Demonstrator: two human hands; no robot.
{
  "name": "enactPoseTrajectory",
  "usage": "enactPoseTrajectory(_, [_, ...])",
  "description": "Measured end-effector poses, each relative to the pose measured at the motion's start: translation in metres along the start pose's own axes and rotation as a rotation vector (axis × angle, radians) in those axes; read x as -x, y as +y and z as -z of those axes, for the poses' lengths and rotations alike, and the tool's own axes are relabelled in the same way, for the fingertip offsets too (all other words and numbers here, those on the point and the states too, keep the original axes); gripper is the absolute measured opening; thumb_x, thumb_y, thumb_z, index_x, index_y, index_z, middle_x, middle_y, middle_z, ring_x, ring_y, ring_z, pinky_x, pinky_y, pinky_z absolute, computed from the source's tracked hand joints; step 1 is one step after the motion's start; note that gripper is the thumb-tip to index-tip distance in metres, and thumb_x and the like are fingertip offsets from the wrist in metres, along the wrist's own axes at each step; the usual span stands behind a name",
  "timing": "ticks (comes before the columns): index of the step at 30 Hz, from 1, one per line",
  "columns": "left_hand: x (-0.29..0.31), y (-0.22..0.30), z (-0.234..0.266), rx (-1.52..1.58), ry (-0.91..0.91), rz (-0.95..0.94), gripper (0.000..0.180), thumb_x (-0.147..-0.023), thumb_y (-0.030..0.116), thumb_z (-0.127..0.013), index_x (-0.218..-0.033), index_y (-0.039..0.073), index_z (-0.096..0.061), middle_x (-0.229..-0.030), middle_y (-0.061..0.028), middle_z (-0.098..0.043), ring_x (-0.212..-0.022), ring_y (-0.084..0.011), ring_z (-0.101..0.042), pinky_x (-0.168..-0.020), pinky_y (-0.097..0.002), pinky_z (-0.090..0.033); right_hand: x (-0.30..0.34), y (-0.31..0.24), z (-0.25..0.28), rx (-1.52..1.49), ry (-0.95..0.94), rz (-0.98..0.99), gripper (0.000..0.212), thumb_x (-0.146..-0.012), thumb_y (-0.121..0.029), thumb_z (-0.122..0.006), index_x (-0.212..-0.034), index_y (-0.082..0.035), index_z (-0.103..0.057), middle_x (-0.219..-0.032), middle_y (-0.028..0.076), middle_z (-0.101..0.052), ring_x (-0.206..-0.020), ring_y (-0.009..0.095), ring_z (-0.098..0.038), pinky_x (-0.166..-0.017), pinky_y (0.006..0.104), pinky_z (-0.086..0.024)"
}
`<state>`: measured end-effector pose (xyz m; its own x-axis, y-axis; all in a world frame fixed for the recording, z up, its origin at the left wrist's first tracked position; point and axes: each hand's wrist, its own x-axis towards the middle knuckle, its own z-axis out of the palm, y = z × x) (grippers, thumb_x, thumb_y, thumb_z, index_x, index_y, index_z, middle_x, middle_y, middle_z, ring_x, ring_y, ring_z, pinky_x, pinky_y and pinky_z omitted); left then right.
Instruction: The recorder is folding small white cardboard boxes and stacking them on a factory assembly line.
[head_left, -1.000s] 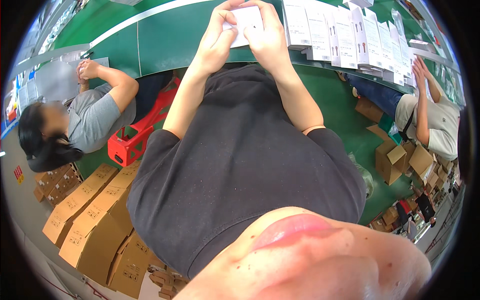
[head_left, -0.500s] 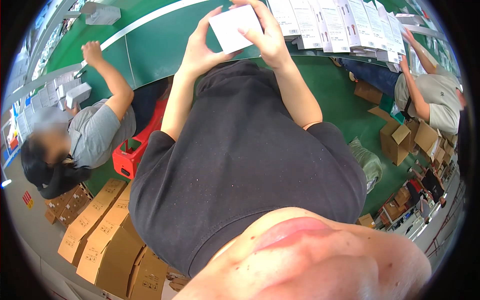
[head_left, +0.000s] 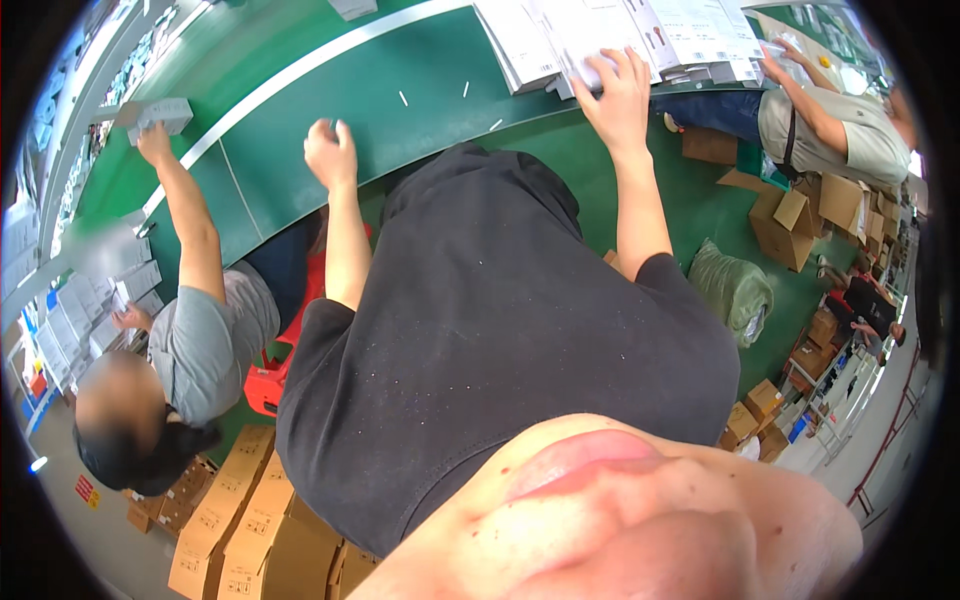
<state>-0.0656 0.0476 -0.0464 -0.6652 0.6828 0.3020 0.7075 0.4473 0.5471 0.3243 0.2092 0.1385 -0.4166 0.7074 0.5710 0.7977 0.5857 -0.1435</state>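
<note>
My left hand (head_left: 331, 158) hovers over the green tabletop (head_left: 430, 65) near its front edge. Its fingers are curled in, slightly blurred, and nothing shows between them. On the right, my right hand (head_left: 618, 100) reaches onto a row of flat white printed boxes (head_left: 590, 35). Its fingers are spread over the front of a box, with the thumb apart from them. A white box (head_left: 352, 6), cut off by the top edge of the picture, is on the green surface beyond the pale rail.
Thin white strips (head_left: 404, 98) lie on the tabletop. At left, a co-worker in grey (head_left: 205, 340) touches a white carton (head_left: 160, 115); another (head_left: 825, 125) handles boxes at right. A red stool (head_left: 268, 388), brown cartons (head_left: 265, 530) and a green sack (head_left: 735, 290) stand around me.
The white box both my hands held has left them. My left hand has moved left and down; my right hand has moved right onto the boxes. The left co-worker's arm now reaches a carton.
</note>
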Motion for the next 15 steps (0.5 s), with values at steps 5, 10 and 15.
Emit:
enactPoseTrajectory(5, [0.040, -0.072, -0.011, -0.229, 0.111, 0.050, 0.017, -0.086, 0.025, -0.065, -0.084, 0.009, -0.062, -0.073, -0.0072, -0.062, -0.071, -0.0306, -0.058, -0.076, -0.0396, -0.047, 0.020, -0.037, 0.006, -0.277, 0.086, -0.176, 0.014, -0.080, -0.006, -0.075, -0.094, -0.004, -0.071, -0.103, 0.006, -0.069, -0.091, 0.024, -0.063, -0.083, 0.0324, -0.050])
enactPoseTrajectory(10, [0.040, -0.061, -0.008, -0.227, 0.143, 0.014, 0.014, -0.084, 0.022, -0.064, -0.081, 0.009, -0.060, -0.070, -0.0061, -0.059, -0.069, -0.0302, -0.056, -0.075, -0.0396, -0.046, 0.040, -0.100, -0.047, -0.758, -0.433, -0.250, 0.007, -0.087, -0.009, -0.068, -0.089, -0.002, -0.070, -0.091, 0.006, -0.070, -0.078, 0.020, -0.062, -0.073, 0.0293, -0.050])
enactPoseTrajectory(15, [0.045, -0.068, -0.013, -0.223, 0.142, -0.007, 0.013, -0.084, 0.022, -0.064, -0.080, 0.010, -0.059, -0.070, -0.0059, -0.058, -0.069, -0.0300, -0.056, -0.074, -0.0394, -0.046, 0.047, -0.096, -0.096, -0.775, -0.827, -0.178, 0.016, -0.092, -0.018, -0.064, -0.095, -0.003, -0.072, -0.094, 0.007, -0.071, -0.079, 0.021, -0.063, -0.075, 0.0295, -0.050])
